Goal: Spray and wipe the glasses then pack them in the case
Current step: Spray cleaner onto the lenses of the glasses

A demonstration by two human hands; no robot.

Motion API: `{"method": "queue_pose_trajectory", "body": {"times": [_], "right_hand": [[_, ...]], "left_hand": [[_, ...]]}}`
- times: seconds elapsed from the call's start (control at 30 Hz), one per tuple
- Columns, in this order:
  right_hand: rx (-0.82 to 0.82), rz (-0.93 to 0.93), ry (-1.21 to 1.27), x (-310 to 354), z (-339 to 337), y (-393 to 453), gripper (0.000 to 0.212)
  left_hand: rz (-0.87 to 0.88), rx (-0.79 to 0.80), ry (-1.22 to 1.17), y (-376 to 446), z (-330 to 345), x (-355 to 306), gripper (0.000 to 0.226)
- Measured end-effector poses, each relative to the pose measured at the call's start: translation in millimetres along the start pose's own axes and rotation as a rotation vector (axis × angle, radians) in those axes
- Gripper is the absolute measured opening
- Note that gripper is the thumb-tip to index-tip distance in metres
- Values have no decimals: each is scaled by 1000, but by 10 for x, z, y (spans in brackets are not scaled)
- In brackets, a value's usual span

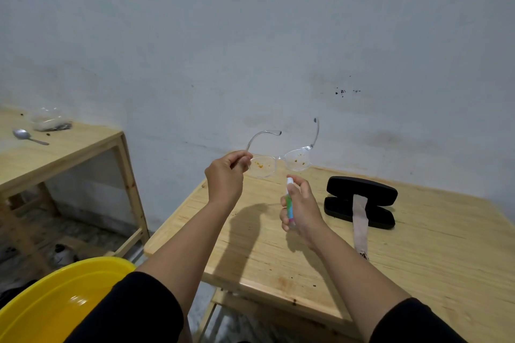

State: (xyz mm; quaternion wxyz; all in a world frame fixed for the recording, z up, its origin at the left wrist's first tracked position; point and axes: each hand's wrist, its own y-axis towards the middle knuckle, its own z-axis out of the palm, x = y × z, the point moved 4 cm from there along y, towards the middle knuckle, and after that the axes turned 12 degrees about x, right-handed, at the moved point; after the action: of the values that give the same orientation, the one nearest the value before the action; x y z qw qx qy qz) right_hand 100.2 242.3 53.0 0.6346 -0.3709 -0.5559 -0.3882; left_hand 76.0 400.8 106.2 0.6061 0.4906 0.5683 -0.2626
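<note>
My left hand [224, 175] pinches the clear-framed glasses [281, 162] by the left temple hinge and holds them in the air above the table's far edge. Both lenses carry orange-brown specks, and both temples are unfolded. My right hand [302, 205] grips a small spray bottle [289, 200] upright, its white nozzle just below the lenses, index finger on top. A black glasses case [361, 200] lies open on the wooden table [418, 259] to the right. A pale cloth strip [360, 224] drapes across the case onto the table.
A yellow basin [55, 301] sits at the lower left, under my left arm. A second wooden table [69, 147] at the left holds a spoon [28, 136] and a clear plastic bag [48, 120]. A grey wall stands close behind.
</note>
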Motion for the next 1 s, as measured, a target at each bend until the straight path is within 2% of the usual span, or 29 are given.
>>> {"method": "queue_pose_trajectory", "body": {"times": [0.13, 0.23, 0.43, 0.7, 1.0], "right_hand": [[-188, -91, -376, 95, -334, -124, 29], [-330, -179, -551, 250, -641, -249, 35], [-597, -306, -596, 638, -1225, -722, 34], [-902, -352, -672, 892, -2086, -1724, 31], [-1081, -149, -830, 677, -2838, -2887, 32]], "left_hand": [[10, -1, 29, 0, -7, -22, 15], [20, 6, 35, -18, 63, -58, 14], [47, 66, 46, -100, 433, -207, 16], [68, 210, 0, -331, 1228, -335, 15], [79, 373, 9, -795, 2162, -441, 17]]}}
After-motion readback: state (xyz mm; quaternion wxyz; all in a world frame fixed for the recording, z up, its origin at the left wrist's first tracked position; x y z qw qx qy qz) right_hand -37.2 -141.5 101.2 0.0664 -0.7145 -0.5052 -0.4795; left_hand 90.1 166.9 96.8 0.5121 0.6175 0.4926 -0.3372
